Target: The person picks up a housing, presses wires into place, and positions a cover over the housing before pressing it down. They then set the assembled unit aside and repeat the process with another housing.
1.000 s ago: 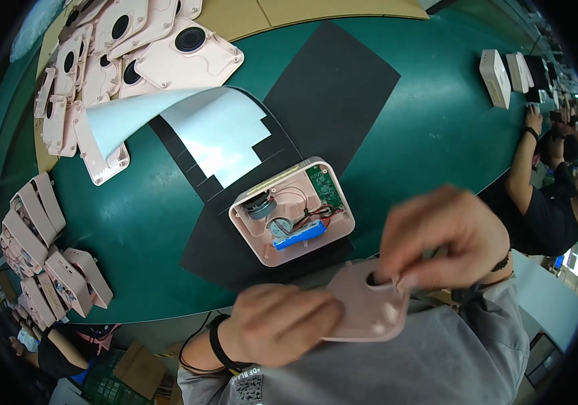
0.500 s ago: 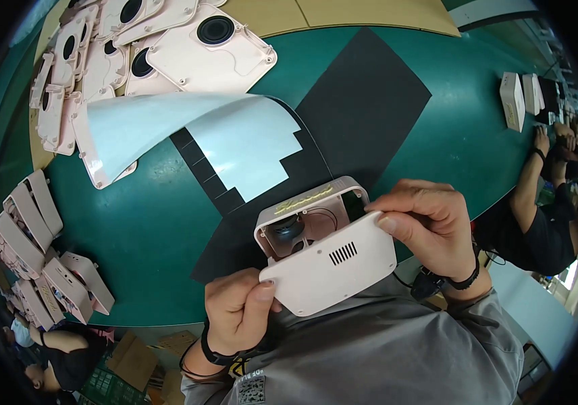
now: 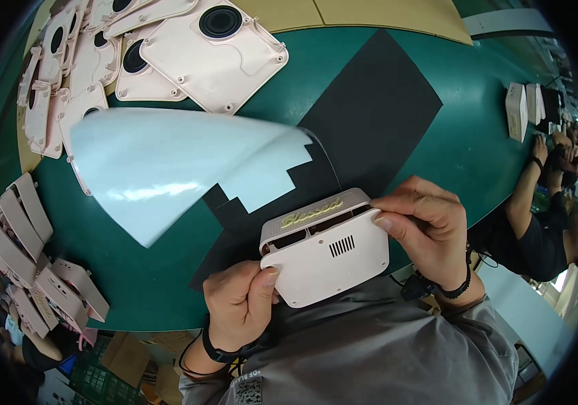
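Observation:
A pale pink back panel (image 3: pixel 323 266) with a slotted vent and screw holes is pinched at its left edge by my left hand (image 3: pixel 242 304). My right hand (image 3: pixel 427 233) grips the panel's upper right corner between thumb and fingers. Right behind it sits the matching pink speaker housing (image 3: pixel 285 226), with raised yellow lettering on its perforated face. The panel covers most of the housing's open side, and a dark gap shows along the top between them. The inside of the housing is mostly hidden. Black sheet (image 3: pixel 377 101) lies beneath and beyond the housing.
A pale blue backing sheet (image 3: pixel 161 162) curls up from the black material. Pink panels with round black speakers (image 3: pixel 228 61) pile up at the far left. Pink housings (image 3: pixel 66 297) stand at the left edge, others (image 3: pixel 516 111) at the far right, near another person's arm (image 3: pixel 524 182).
The panel has tilted up against the housing, narrowing the opening and hiding the interior. The blue backing sheet has flopped nearer and spread lower over the green table.

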Demonstrator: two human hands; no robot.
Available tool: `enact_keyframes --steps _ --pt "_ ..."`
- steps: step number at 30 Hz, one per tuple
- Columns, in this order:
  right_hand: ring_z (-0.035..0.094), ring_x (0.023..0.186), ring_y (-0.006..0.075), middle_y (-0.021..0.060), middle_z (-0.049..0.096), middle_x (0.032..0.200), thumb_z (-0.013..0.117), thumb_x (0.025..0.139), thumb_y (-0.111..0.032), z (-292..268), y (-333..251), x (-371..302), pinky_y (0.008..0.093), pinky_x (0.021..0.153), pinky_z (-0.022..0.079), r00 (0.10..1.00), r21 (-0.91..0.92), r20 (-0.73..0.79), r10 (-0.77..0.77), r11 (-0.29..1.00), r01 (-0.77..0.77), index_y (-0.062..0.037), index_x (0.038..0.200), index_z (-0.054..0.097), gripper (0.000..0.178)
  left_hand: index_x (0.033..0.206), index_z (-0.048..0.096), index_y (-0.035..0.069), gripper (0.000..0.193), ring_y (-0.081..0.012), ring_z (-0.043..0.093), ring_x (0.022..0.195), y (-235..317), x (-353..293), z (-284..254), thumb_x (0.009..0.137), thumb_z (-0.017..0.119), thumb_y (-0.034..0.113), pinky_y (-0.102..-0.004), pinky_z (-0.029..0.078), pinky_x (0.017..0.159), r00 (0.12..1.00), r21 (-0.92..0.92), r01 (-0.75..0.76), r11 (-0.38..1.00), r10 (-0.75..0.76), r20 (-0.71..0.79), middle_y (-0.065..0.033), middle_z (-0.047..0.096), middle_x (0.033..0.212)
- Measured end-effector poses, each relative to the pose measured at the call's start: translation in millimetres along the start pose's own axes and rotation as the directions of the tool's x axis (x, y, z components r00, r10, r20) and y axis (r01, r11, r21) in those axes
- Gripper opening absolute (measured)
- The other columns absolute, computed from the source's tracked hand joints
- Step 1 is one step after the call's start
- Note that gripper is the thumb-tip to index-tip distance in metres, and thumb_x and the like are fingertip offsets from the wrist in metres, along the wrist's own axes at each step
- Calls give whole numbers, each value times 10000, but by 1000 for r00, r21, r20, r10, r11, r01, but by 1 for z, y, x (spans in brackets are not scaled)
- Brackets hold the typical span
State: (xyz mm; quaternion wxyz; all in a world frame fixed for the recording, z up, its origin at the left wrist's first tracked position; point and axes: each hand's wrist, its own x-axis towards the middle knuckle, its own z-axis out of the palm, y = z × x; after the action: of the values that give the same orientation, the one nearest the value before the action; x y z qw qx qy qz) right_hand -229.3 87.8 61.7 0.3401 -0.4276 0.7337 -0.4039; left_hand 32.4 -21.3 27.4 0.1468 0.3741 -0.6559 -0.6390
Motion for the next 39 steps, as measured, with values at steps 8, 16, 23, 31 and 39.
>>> enact_keyframes --steps 8,16,23,31,39 --pt "684 758 179 100 723 869 824 861 3 2 3 2 277 657 520 1000 -12 -8 -4 1000 3 10 1027 809 167 852 670 -45 224 -161 668 547 0 2 4 1036 672 82 -284 488 494 999 -17 23 1000 -24 -44 -97 648 668" --pt "675 739 181 102 692 865 809 854 28 12 -1 1 296 639 518 995 -126 -87 -47 991 36 21 1034 782 181 719 578 -9 325 -240 575 489 5 12 -1 1000 712 86 -340 435 474 997 287 -54 957 66 -32 -91 549 593" --pt "672 778 183 97 670 908 776 876 41 19 11 0 289 673 529 983 -211 -137 -126 973 95 29 1043 746 171 915 589 34 206 -348 636 772 21 25 2 911 779 113 -409 503 642 959 615 -205 761 281 -28 -158 637 898" --pt "671 757 205 106 683 925 783 887 5 21 9 -6 300 676 537 985 -111 -129 -116 989 102 20 1096 744 212 1556 462 104 870 -472 311 1552 13 21 32 868 770 536 -703 206 1200 820 697 -572 433 332 467 -266 344 1668" --pt "699 733 355 196 700 845 652 1033 -277 36 19 -30 422 632 538 994 -334 -69 88 937 -107 25 1038 701 306 1628 381 132 951 -475 297 1559 -3 19 38 883 705 628 -740 154 1193 782 734 -604 309 405 473 -252 305 1694"
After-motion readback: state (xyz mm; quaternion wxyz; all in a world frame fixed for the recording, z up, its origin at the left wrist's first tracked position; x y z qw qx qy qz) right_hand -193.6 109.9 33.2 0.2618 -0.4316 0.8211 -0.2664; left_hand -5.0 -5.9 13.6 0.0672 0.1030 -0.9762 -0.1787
